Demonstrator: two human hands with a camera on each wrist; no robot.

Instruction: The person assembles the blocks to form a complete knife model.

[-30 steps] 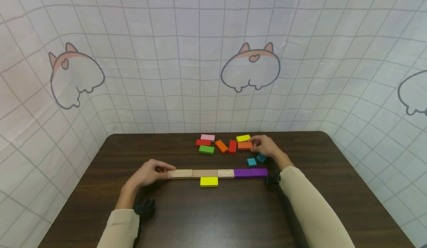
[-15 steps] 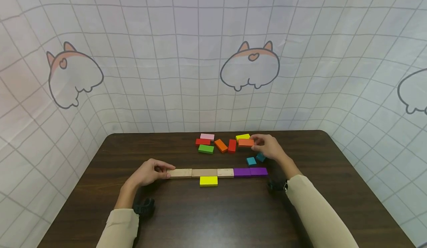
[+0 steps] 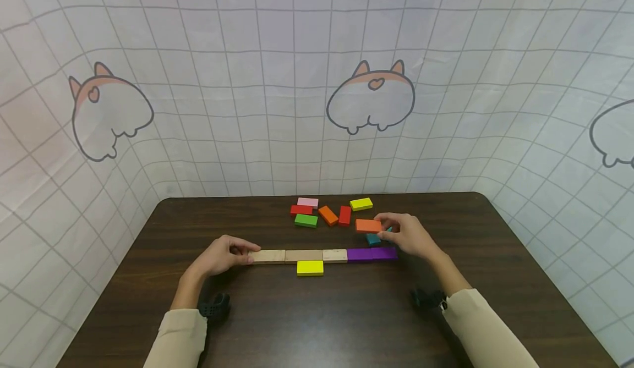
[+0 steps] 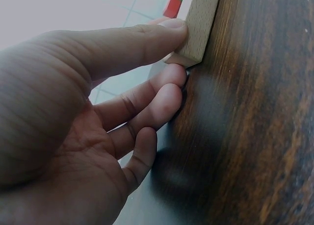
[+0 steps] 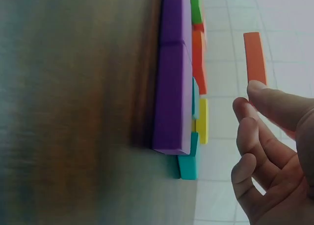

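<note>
The right hand [image 3: 408,235] pinches an orange block [image 3: 368,225] by its right end between thumb and fingers, holding it clear of the dark wood-grain surface [image 3: 257,318] (the right wrist view shows it apart from the other blocks). The left hand [image 3: 220,257] grips the left end of a long natural-wood block [image 3: 269,256], thumb on the near side and forefinger on the far side, the remaining fingers loosely bent.

That block begins a straight row, end to end: a middle natural-wood block [image 3: 304,256], a shorter natural-wood block [image 3: 335,256], then an inner purple block [image 3: 359,255] and an outer purple block [image 3: 384,254]. A near yellow block [image 3: 310,268] lies along the row's near side, in front of the middle wooden piece (whether they touch, I cannot tell).

Behind the row, a teal block [image 3: 373,239] lies just beyond the purple pair, with another teal block [image 5: 188,166] partly hidden by the right hand in the head view. Farther back are a pink block [image 3: 308,203], a red block [image 3: 301,210], a green block [image 3: 306,221], a slanted orange block [image 3: 328,215], an upright-lying red block [image 3: 344,216] and a far yellow block [image 3: 361,204].
</note>
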